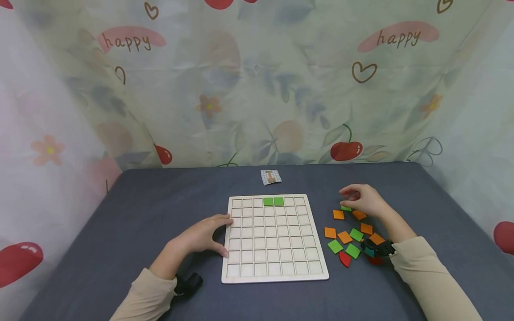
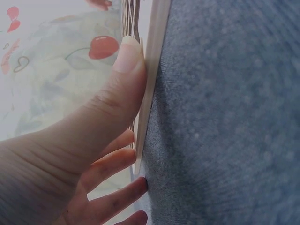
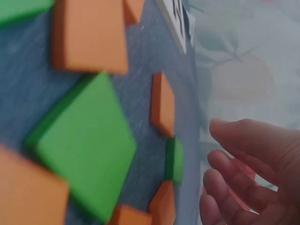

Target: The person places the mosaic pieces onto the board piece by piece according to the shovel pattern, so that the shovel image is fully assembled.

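Observation:
A pale gridded board (image 1: 277, 281) lies on the dark cloth, with two green square tiles (image 1: 273, 202) side by side in its far row. At its left edge is my left hand (image 1: 198, 236), thumb and fingers spread apart along the rim. The left wrist view has the thumb (image 2: 126, 61) touching the board's edge (image 2: 152, 61). My right hand (image 1: 367, 199) hovers over the far end of the loose tiles, right of the board. Beneath it lie a green tile (image 1: 346, 208) and an orange tile (image 1: 359, 215). No tile shows between its loosely bent fingers (image 3: 234, 176).
Several orange tiles (image 1: 330, 232) and green tiles (image 1: 335, 246) are scattered right of the board, near a red rounded piece (image 1: 344, 259). A small patterned card (image 1: 271, 177) lies beyond the board. A printed curtain (image 1: 257, 89) hangs behind the table.

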A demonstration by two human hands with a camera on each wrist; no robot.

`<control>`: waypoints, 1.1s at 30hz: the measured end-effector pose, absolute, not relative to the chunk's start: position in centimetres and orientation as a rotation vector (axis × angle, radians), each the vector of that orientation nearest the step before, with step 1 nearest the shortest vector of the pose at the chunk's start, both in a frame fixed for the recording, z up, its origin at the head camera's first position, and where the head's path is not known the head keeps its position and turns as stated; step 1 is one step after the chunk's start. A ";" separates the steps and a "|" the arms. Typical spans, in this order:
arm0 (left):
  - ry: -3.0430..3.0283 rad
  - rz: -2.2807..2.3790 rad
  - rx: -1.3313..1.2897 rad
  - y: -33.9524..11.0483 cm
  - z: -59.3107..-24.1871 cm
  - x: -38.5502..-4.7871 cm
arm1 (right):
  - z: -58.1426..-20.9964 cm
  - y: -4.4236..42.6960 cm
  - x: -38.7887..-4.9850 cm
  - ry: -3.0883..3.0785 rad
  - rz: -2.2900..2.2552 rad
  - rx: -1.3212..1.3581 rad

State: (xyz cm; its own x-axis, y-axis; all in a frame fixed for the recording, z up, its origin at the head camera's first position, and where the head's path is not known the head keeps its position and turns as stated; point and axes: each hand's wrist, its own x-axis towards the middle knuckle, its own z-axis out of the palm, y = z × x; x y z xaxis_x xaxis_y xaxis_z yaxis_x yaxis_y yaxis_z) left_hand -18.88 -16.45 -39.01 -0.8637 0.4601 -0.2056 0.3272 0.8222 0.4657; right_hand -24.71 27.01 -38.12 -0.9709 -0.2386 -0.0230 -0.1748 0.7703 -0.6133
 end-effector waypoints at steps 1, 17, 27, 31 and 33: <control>2.695 0.610 0.599 -16.4 -39.0 -18.9 | -38.2 27.2 -24.6 2.862 -0.970 -0.331; 2.683 0.622 0.608 -16.5 -38.9 -18.9 | -39.2 28.9 -24.2 2.804 -0.923 -0.279; 2.682 0.619 0.605 -16.6 -39.0 -18.9 | -39.2 28.7 -24.3 2.801 -0.896 -0.283; 2.673 0.627 0.601 -16.6 -39.0 -19.1 | -39.3 28.6 -24.4 2.802 -0.889 -0.272; 2.666 0.631 0.596 -16.6 -39.0 -19.1 | -39.4 28.6 -24.4 2.804 -0.884 -0.265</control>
State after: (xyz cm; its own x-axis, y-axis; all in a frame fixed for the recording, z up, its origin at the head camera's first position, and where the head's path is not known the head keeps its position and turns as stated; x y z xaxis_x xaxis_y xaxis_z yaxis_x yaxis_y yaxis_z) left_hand -19.14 -16.61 -39.02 -0.8556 0.4676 -0.2222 0.3184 0.8137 0.4864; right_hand -24.39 28.64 -39.38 -0.9661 -0.2257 -0.1256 -0.1128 0.8063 -0.5807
